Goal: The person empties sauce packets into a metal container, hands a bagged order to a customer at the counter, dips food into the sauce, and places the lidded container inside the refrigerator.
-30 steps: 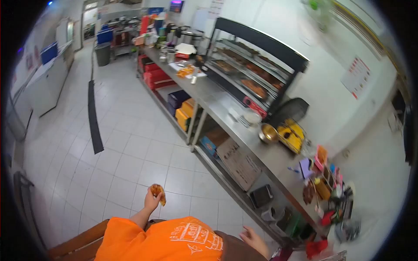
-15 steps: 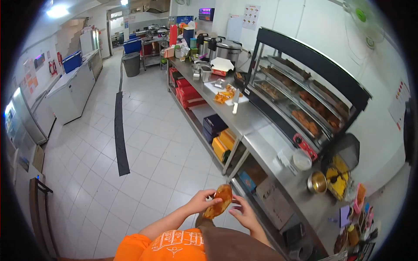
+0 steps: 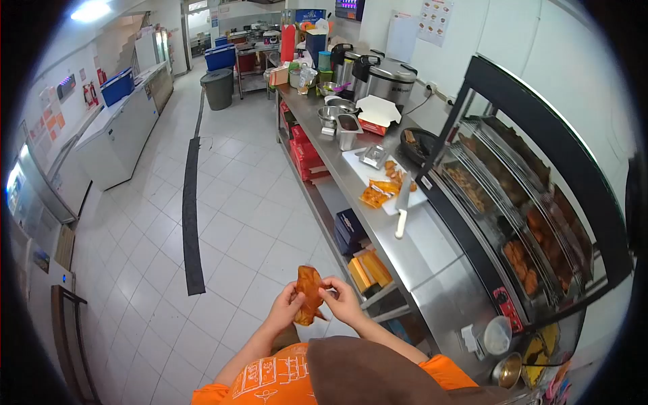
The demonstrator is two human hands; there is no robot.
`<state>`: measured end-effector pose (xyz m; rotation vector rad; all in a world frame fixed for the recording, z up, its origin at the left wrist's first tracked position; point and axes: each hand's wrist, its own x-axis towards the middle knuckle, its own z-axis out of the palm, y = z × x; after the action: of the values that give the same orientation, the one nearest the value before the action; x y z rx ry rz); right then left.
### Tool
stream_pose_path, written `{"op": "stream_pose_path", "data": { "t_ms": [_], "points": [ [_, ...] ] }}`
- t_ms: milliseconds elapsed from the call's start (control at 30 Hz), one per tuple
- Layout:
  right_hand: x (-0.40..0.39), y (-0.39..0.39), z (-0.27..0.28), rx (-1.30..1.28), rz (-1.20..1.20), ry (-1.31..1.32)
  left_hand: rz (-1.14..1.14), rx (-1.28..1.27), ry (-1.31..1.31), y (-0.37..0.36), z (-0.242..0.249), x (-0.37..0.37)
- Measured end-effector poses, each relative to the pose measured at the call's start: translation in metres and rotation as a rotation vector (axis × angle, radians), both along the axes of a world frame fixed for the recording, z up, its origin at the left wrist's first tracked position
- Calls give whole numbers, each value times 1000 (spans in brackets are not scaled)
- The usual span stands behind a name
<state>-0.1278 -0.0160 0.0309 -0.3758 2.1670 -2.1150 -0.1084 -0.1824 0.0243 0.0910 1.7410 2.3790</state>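
A glossy orange-brown plastic pouch point(image 3: 309, 295) is held upright in front of my apron, above the floor. My left hand point(image 3: 286, 308) pinches its left edge. Closed at its upper right edge, my right hand point(image 3: 343, 301) has thumb and fingers on the plastic. What fills the pouch is hard to make out; it looks like sauce or something in sauce. On the counter ahead, a white cutting board point(image 3: 354, 162) carries similar orange packets point(image 3: 379, 194), some brown pieces and a knife point(image 3: 403, 206) with a white handle.
A steel counter point(image 3: 432, 253) runs along my right, with a heated food display case point(image 3: 520, 202) on it. Beyond the board stand a steel container point(image 3: 348, 132), an open box point(image 3: 378, 116) and large cookers point(image 3: 383, 82). A black strip point(image 3: 192, 223) lies on the tiled floor.
My view has shifted, bringing the counter and cutting board closer. The pouch has moved left and turned more upright. My right hand, looser earlier, now grips its edge.
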Motion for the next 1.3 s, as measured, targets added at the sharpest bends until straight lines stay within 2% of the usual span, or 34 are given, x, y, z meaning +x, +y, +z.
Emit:
{"op": "stream_pose_path", "data": {
  "t_ms": [100,133,233,267,367,400,500,633,667,767,867,967,1000,1067,1100,1133,1200,1300],
  "points": [
    [-73,-16,-30,-186,-126,-33,-171,-239,98,-18,6,-68],
    [-95,-21,-28,-217,-203,-14,-208,-241,121,-23,-15,-100],
    [-155,-17,-28,-216,-358,-23,-298,-135,4,-29,-19,-181],
    [-173,-8,-30,-91,-432,2,-313,-138,-1,-30,-15,-207],
    [-216,9,-1,43,-612,87,-390,-254,-25,-27,5,-279],
    [-228,22,-13,4,-622,51,-395,-211,-20,-20,10,-299],
    [-240,43,-16,-150,-754,14,-531,-299,-28,11,5,-349],
    [-214,99,9,-591,-486,-423,-790,-273,62,71,4,-373],
    [-206,107,20,-620,-500,-393,-798,-286,47,89,7,-373],
    [-187,145,-1,-381,-598,-280,-764,-456,294,137,-30,-383],
    [-172,175,-5,-313,-785,-234,-742,-563,413,182,-21,-379],
    [-156,214,-22,-265,-925,-197,-711,-550,384,233,-48,-377],
    [-150,227,-27,-230,-965,-209,-744,-497,257,250,-48,-371],
    [-138,252,-48,-142,-1029,-174,-711,-515,352,282,-68,-362],
    [-132,261,-49,-250,-1025,-188,-694,-524,400,296,-74,-358],
    [-127,269,-48,-360,-1019,-201,-745,-526,332,306,-79,-354],
    [-119,283,-35,-549,-1067,-251,-857,-327,137,321,-86,-349],
    [-106,307,-57,-450,-1172,-227,-957,-180,-77,331,-88,-348]
  ]
}}
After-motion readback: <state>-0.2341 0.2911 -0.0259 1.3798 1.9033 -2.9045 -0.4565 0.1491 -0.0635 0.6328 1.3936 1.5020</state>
